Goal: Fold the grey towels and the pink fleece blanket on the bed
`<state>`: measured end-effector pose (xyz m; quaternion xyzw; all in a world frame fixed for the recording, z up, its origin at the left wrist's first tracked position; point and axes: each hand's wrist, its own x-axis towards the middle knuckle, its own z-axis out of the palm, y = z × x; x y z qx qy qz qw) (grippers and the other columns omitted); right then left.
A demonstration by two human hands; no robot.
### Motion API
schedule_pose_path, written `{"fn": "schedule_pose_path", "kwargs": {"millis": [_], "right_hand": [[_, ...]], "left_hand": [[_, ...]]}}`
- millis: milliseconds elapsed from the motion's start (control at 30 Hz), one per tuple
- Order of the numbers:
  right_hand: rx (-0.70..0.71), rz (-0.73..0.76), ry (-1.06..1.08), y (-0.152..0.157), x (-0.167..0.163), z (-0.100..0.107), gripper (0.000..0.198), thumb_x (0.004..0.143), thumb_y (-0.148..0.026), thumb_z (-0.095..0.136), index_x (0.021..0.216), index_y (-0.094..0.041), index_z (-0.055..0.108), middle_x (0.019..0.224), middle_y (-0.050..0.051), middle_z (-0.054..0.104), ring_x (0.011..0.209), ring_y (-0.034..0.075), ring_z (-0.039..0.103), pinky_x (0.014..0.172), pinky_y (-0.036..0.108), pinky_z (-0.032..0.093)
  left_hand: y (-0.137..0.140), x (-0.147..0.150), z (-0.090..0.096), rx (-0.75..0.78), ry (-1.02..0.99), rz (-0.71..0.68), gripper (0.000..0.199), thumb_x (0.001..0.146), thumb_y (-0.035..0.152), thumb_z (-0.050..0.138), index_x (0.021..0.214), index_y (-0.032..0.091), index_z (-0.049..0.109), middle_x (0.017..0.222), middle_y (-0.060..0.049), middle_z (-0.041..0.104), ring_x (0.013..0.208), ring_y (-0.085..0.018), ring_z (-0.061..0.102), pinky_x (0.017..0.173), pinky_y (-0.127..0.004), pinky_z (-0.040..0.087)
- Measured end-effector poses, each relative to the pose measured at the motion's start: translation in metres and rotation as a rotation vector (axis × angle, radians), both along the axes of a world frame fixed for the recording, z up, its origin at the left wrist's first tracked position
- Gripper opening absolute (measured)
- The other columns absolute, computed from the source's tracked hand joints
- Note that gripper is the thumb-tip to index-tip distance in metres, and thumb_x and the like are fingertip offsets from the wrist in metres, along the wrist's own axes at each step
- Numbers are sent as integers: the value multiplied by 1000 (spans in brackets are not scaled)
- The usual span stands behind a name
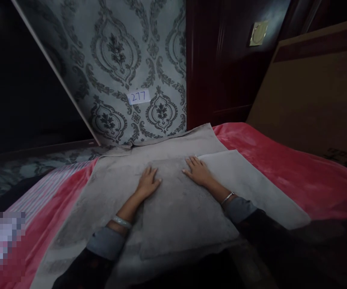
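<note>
Had left hand (147,184) palm-down on grey cloth (179,200), a little left of middle. Logged left grip as spread, thumb out to the right, fingers pointing far, nothing pinched. Had right hand (199,172) palm-down on same cloth, slightly farther and to the right, fingertips near far end of paler flap (254,184). Logged right grip as spread too, fingers a bit apart, thumb out to the left, nothing pinched. Left a gap between hands, not touching, thumbs facing each other.

Found grey cloth at centre, laid over red blanket (269,168), blanket showing at left and right. Reached at far side close to patterned wallpaper (116,52). Looked layered around middle, with an edge at near side; could not tell whether one piece or several. Saw flap at right, partly over blanket.

Noted band (122,222) on left wrist, bracelet (228,197) on right, dark sleeves (86,261) with grey cuffs (105,242).

Saw striped sheet (54,184) left of blanket. Spotted slip (139,96) reading 277 on wallpaper, dark red panel (215,64) to its right, plate (258,33) on panel, cardboard (320,96) at far right, dark screen (25,80) at far left. Found near left corner pixelated; could not tell contents.
</note>
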<state>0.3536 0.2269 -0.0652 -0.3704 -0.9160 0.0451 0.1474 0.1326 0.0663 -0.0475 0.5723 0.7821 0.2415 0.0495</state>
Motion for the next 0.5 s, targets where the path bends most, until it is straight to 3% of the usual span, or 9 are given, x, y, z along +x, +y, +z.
{"fn": "schedule_pose_path", "kwargs": {"millis": [133, 200, 267, 367, 500], "right_hand": [[-96, 2, -31, -1, 3, 11, 62, 103, -48, 39, 155, -14, 37, 162, 17, 26, 151, 30, 19, 120, 50, 21], [-155, -21, -46, -10, 6, 16, 59, 104, -46, 38, 154, -16, 39, 162, 17, 28, 151, 31, 20, 118, 55, 22], [-186, 1, -41, -30, 14, 19, 57, 104, -45, 38, 154, -17, 40, 161, 16, 29, 150, 32, 22, 117, 58, 23], [-201, 200, -3, -80, 34, 19, 60, 102, -45, 42, 155, -17, 38, 162, 16, 27, 150, 30, 24, 120, 54, 22], [-217, 459, 16, -154, 64, 14, 77, 95, -53, 58, 159, -23, 29, 164, 12, 22, 152, 29, 18, 123, 52, 18]], "left_hand": [[-31, -10, 3, 167, -508, 117, 56, 79, 29, 68, 133, 16, 60, 142, -15, 58, 132, -28, 54, 110, -42, 44], [-44, -11, 6, 189, -835, 173, 59, 78, 30, 70, 134, 17, 58, 123, -12, 69, 108, -23, 69, 89, -33, 55], [-52, -10, 10, 154, -1066, 223, 60, 74, 31, 75, 130, 16, 59, 97, -6, 74, 76, -17, 71, 65, -26, 55], [-53, -3, 13, 103, -1184, 227, 45, 67, 30, 80, 107, 14, 67, 72, -1, 69, 54, -14, 62, 50, -23, 47], [-41, 13, 13, 152, -1238, 180, 35, 60, 30, 84, 87, 15, 68, 73, -5, 71, 63, -19, 67, 58, -27, 53]]}}
